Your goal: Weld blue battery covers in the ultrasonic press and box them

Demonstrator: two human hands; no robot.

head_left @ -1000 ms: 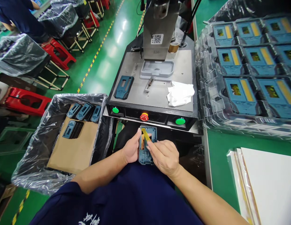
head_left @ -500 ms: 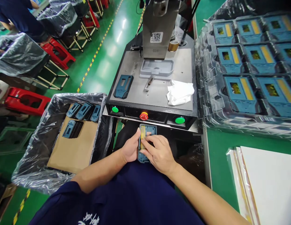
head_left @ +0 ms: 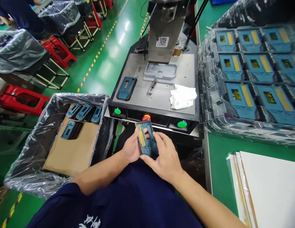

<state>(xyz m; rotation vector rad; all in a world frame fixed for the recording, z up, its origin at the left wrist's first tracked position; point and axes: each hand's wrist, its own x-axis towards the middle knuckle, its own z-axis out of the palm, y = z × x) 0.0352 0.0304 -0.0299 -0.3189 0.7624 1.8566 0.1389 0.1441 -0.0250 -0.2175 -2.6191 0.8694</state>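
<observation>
A blue-grey plastic housing is held between both hands just in front of the press, its hollow inner side facing me. A yellow strip lies along its left side, beside a window opening. My left hand grips the left edge, thumb by the strip. My right hand is closed around the right edge and lower corner. Another housing lies face up on the press's metal plate, left of a grey fixture. A crumpled white cloth sits on the plate's right.
Left stands a plastic-lined bin with several housings on cardboard. On the right, clear trays hold housings with yellow strips, behind white sheets. Green buttons and a red emergency stop line the press front.
The housing has been raised slightly and tilted. My right fingers have left the yellow strip and now hold the housing's right side.
</observation>
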